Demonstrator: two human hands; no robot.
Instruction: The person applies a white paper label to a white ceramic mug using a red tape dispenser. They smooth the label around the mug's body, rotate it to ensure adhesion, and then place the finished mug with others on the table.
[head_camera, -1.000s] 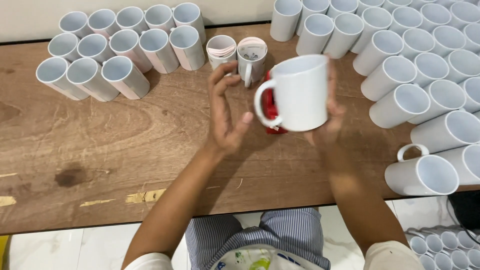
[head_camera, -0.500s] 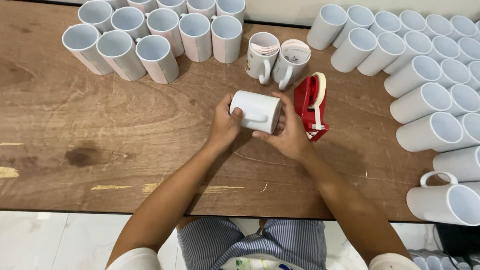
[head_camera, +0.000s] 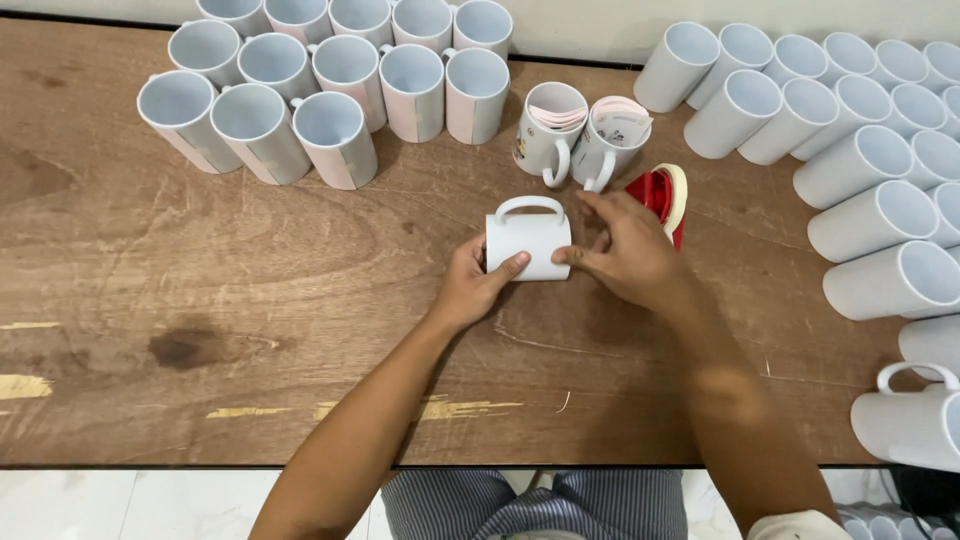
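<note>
A plain white mug (head_camera: 528, 240) lies on its side on the wooden table (head_camera: 250, 330), handle pointing away from me. My left hand (head_camera: 478, 288) grips its left end, thumb on the lower wall. My right hand (head_camera: 625, 252) holds the right end with thumb and fingers. A red tape dispenser (head_camera: 665, 198) stands just behind my right hand. Two upright mugs (head_camera: 580, 140) holding rolled printed paper stand behind the lying mug.
A cluster of mugs wrapped in pale sheets (head_camera: 330, 90) lies at the back left. Several plain white mugs (head_camera: 850, 130) lie stacked on their sides along the right, down to the table's front edge (head_camera: 905, 420). White floor tiles show below.
The mug was held up near the camera, then brought down and laid on the table. Both hands now rest on its ends; the handle has turned to face away.
</note>
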